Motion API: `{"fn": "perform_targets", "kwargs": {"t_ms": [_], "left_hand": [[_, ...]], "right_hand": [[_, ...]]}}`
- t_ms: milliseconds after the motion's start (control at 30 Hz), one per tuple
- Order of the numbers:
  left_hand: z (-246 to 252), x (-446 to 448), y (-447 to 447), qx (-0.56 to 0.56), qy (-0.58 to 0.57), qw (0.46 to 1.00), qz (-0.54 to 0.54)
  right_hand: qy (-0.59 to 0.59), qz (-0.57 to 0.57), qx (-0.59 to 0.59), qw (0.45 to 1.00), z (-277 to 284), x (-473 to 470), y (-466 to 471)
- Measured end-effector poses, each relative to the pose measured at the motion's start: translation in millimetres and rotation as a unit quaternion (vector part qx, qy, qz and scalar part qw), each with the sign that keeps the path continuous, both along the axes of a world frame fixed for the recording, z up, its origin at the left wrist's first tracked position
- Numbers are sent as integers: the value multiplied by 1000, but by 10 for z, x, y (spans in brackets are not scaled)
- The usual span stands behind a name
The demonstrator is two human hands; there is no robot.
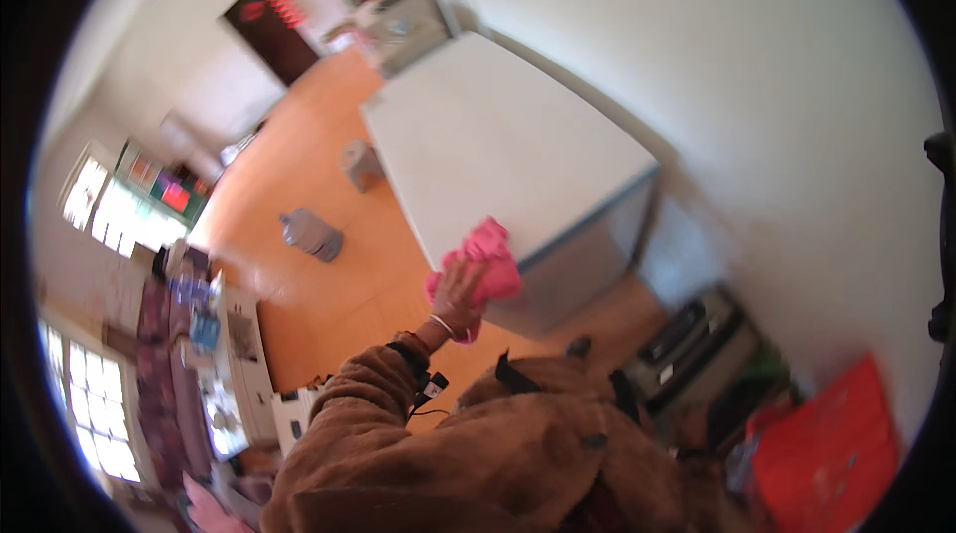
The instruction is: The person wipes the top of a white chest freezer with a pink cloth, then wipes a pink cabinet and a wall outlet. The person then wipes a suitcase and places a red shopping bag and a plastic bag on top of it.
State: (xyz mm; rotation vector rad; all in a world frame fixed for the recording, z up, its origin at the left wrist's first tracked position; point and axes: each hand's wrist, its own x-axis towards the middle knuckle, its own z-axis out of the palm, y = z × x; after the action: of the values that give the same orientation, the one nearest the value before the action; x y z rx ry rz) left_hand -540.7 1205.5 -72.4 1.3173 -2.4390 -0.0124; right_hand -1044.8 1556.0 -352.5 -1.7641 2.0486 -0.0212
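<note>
My left hand (457,295), in a brown fleece sleeve with bracelets at the wrist, holds a bunched pink cloth (493,271). The back of the hand faces up, and its fingers lie over the cloth. Cloth and hand are at the near corner of a large box-shaped unit with a flat white top (508,144) and a grey side (582,256). Blur hides whether the cloth presses on the top or on the edge. My right hand is out of view.
On the orange floor (358,324) left of the unit are a large plastic water bottle (312,234), lying down, and a grey cylindrical container (361,165). A pale wall (747,122) runs along the right. Near my body are a dark-grey case (694,354) and a red bag (829,451).
</note>
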Motion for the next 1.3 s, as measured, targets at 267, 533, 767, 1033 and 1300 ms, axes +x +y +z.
{"fn": "perform_targets", "kwargs": {"t_ms": [267,533,767,1033,1300], "left_hand": [[16,-442,-434,-10,-6,997,-71],[311,-2176,-828,124,158,947,-250],[-363,-3472,842,501,146,721,-455],[-1243,-3360,752,294,-220,763,-533],[-1708,-3251,928,297,-221,801,-471]], "right_hand": [[-115,-213,39,969,515,390,49],[-286,-364,37,886,1457,443,-376],[-735,-474,-262,409,2211,824,-1155],[-124,-495,-290,810,1549,725,-550],[66,-333,-163,926,1015,644,-696]]}}
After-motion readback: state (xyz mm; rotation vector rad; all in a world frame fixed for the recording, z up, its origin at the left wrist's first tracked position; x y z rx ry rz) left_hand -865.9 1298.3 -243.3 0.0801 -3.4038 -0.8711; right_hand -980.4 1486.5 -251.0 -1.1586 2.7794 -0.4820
